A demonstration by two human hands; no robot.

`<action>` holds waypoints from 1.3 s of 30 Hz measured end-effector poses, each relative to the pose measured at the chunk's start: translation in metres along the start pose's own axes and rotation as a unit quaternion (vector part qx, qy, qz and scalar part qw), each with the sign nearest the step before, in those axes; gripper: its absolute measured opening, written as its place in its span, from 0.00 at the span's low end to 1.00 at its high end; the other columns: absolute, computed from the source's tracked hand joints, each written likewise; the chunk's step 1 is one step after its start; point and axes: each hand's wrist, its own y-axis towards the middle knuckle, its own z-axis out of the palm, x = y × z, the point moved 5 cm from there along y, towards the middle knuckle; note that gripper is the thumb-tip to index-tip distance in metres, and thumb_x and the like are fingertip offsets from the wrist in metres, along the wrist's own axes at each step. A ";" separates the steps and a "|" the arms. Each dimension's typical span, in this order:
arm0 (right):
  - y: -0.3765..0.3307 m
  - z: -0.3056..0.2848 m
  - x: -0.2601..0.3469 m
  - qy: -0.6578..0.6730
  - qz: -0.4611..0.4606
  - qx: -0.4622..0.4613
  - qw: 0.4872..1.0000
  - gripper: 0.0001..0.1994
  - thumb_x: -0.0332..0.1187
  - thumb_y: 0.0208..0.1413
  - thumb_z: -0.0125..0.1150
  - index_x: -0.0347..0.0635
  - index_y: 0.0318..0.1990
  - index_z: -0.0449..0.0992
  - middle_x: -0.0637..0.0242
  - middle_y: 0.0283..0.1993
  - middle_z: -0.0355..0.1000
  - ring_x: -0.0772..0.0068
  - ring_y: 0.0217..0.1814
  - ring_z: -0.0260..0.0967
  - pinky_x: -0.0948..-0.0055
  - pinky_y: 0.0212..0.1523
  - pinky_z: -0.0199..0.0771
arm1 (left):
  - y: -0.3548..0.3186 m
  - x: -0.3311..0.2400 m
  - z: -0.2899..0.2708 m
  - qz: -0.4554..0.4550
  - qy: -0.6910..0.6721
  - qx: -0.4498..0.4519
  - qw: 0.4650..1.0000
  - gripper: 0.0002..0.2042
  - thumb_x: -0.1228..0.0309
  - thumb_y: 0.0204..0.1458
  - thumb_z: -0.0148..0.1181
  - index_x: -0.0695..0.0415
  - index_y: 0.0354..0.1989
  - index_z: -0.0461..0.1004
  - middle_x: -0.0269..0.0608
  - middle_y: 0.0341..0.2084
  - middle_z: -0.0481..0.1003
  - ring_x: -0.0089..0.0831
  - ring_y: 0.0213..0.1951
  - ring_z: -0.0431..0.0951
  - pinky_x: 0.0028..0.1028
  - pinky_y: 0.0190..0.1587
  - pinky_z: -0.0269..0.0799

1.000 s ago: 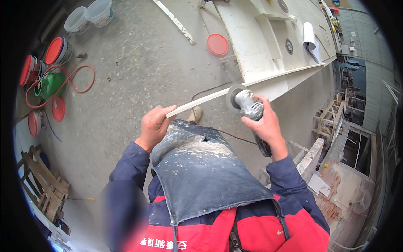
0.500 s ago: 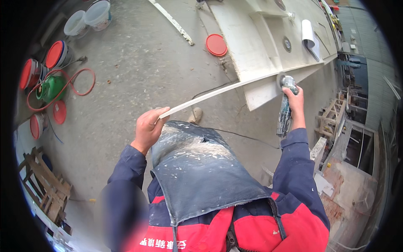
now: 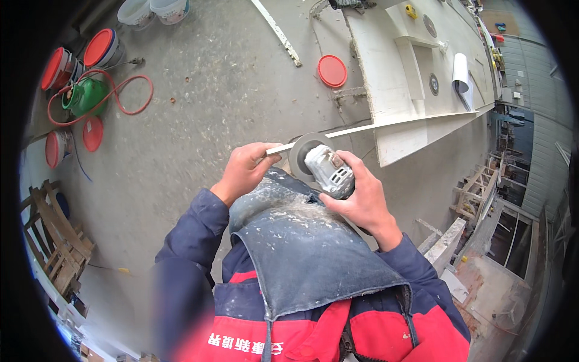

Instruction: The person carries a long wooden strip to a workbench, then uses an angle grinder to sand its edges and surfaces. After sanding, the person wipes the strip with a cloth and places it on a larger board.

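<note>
**Grinder disc meeting the end of a white strip**

Hands are working close together just above a dusty grey apron (image 3: 307, 241), over a grey concrete floor (image 3: 199, 120). The left hand (image 3: 244, 172) is clenching the near end of a long, thin white strip (image 3: 362, 130) — thumb on top, fingers curled beneath it. The strip's long axis is running from that hand up and to the right, slightly rising, and its far end is pointing toward the large white panel (image 3: 410, 66) lying on the floor, reaching its lower edge.

The right hand (image 3: 362, 202) is wrapping around the silver-grey body of an angle grinder (image 3: 329, 172), fingers closed on the housing. The grinder's body is pointing up and to the left, toward the left hand, and its round grey disc (image 3: 301, 154) is sitting against the strip just beside the left thumb — whether it is touching the strip, the view is not showing clearly.

Further off, a flat red round lid (image 3: 332, 70) is lying on the floor near the panel. At the far left, red-lidded white buckets (image 3: 99, 48) are standing by a green canister (image 3: 84, 96) with a looping red hose (image 3: 129, 99). A wooden pallet (image 3: 57, 235) is lying at the left edge.
</note>
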 end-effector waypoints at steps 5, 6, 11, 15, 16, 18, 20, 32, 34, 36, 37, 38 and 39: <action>0.001 0.007 0.015 -0.007 0.012 0.039 0.999 0.42 0.39 0.42 0.81 0.46 0.67 0.66 0.52 0.59 0.76 0.51 0.59 0.78 0.61 0.59 0.78 | 0.001 0.000 0.000 0.025 0.017 0.016 0.999 0.12 0.75 0.59 0.65 0.57 0.52 0.82 0.48 0.42 0.84 0.44 0.43 0.85 0.36 0.45 0.79; 0.002 0.009 0.017 -0.005 0.014 0.042 0.999 0.42 0.39 0.42 0.81 0.45 0.67 0.67 0.52 0.59 0.76 0.51 0.59 0.78 0.61 0.59 0.78 | 0.001 0.000 0.000 0.035 0.013 0.019 0.999 0.13 0.75 0.59 0.65 0.57 0.52 0.82 0.49 0.43 0.84 0.45 0.44 0.85 0.36 0.46 0.79; 0.007 0.017 0.029 -0.017 0.006 0.062 0.998 0.42 0.40 0.42 0.80 0.46 0.67 0.67 0.52 0.61 0.76 0.50 0.60 0.78 0.60 0.59 0.79 | 0.000 0.005 -0.001 0.038 0.017 0.035 0.999 0.14 0.77 0.59 0.63 0.57 0.54 0.81 0.50 0.45 0.84 0.47 0.47 0.85 0.37 0.48 0.79; 0.008 0.021 0.030 -0.026 0.014 0.077 0.997 0.41 0.40 0.43 0.79 0.48 0.68 0.67 0.51 0.60 0.76 0.48 0.58 0.78 0.59 0.58 0.80 | 0.002 0.002 0.000 0.071 0.023 0.023 0.997 0.14 0.78 0.58 0.63 0.58 0.53 0.81 0.50 0.44 0.84 0.47 0.46 0.85 0.37 0.48 0.79; 0.008 0.021 0.030 -0.029 0.016 0.077 0.997 0.41 0.40 0.43 0.79 0.48 0.67 0.67 0.51 0.60 0.76 0.48 0.58 0.78 0.59 0.57 0.80 | 0.002 0.002 0.000 0.069 0.024 0.024 0.997 0.14 0.78 0.58 0.64 0.58 0.53 0.82 0.49 0.44 0.84 0.47 0.46 0.85 0.37 0.47 0.79; 0.008 0.020 0.027 -0.037 0.022 0.074 0.996 0.41 0.40 0.43 0.79 0.49 0.67 0.67 0.51 0.60 0.76 0.48 0.57 0.78 0.58 0.56 0.80 | 0.003 -0.001 -0.002 0.068 0.025 0.025 0.997 0.14 0.78 0.57 0.64 0.58 0.52 0.82 0.49 0.42 0.84 0.47 0.44 0.85 0.37 0.47 0.79; 0.006 0.016 0.017 -0.041 0.030 0.057 0.997 0.41 0.40 0.43 0.79 0.49 0.67 0.67 0.51 0.59 0.76 0.47 0.57 0.79 0.58 0.56 0.80 | 0.004 -0.006 -0.003 0.060 0.023 0.024 0.998 0.14 0.77 0.57 0.65 0.57 0.51 0.82 0.48 0.40 0.85 0.46 0.42 0.85 0.37 0.44 0.79; 0.001 -0.071 -0.102 -0.018 0.197 -0.085 0.976 0.41 0.41 0.43 0.79 0.48 0.67 0.67 0.50 0.56 0.77 0.50 0.58 0.78 0.59 0.60 0.75 | -0.002 -0.004 -0.004 -0.010 0.038 0.021 0.999 0.10 0.75 0.57 0.65 0.57 0.47 0.84 0.41 0.32 0.85 0.39 0.34 0.84 0.33 0.39 0.77; 0.001 -0.087 -0.136 -0.004 0.207 -0.115 0.972 0.41 0.40 0.43 0.80 0.44 0.67 0.67 0.50 0.60 0.76 0.54 0.62 0.75 0.59 0.62 0.73 | -0.002 -0.006 -0.003 -0.026 0.034 0.023 0.999 0.10 0.75 0.57 0.64 0.58 0.46 0.84 0.41 0.32 0.85 0.38 0.34 0.85 0.32 0.39 0.77; 0.002 -0.101 -0.167 -0.017 0.192 -0.158 0.968 0.41 0.43 0.44 0.80 0.49 0.66 0.67 0.48 0.56 0.78 0.47 0.59 0.77 0.56 0.58 0.76 | -0.003 -0.004 -0.004 -0.031 0.035 0.028 0.999 0.09 0.76 0.57 0.64 0.59 0.45 0.84 0.43 0.32 0.85 0.38 0.35 0.85 0.31 0.40 0.77; 0.003 -0.110 -0.181 -0.012 0.203 -0.168 0.965 0.41 0.44 0.44 0.80 0.48 0.67 0.67 0.48 0.57 0.78 0.48 0.60 0.77 0.56 0.59 0.75 | -0.002 -0.010 -0.005 -0.031 0.071 0.040 0.996 0.08 0.77 0.57 0.64 0.60 0.44 0.84 0.43 0.32 0.85 0.34 0.35 0.86 0.29 0.41 0.77; 0.003 -0.121 -0.194 -0.007 0.215 -0.177 0.960 0.41 0.44 0.43 0.80 0.48 0.67 0.67 0.47 0.58 0.77 0.48 0.61 0.76 0.57 0.60 0.75 | -0.002 -0.011 -0.004 -0.045 0.054 0.038 0.997 0.08 0.78 0.57 0.63 0.61 0.44 0.83 0.42 0.32 0.85 0.33 0.36 0.86 0.29 0.41 0.77; 0.007 -0.129 -0.207 0.001 0.223 -0.182 0.958 0.42 0.44 0.43 0.80 0.47 0.67 0.67 0.47 0.58 0.77 0.49 0.62 0.76 0.57 0.61 0.74 | -0.003 -0.012 -0.004 -0.063 0.040 0.031 0.997 0.08 0.78 0.58 0.63 0.62 0.44 0.83 0.42 0.32 0.85 0.32 0.36 0.85 0.29 0.41 0.78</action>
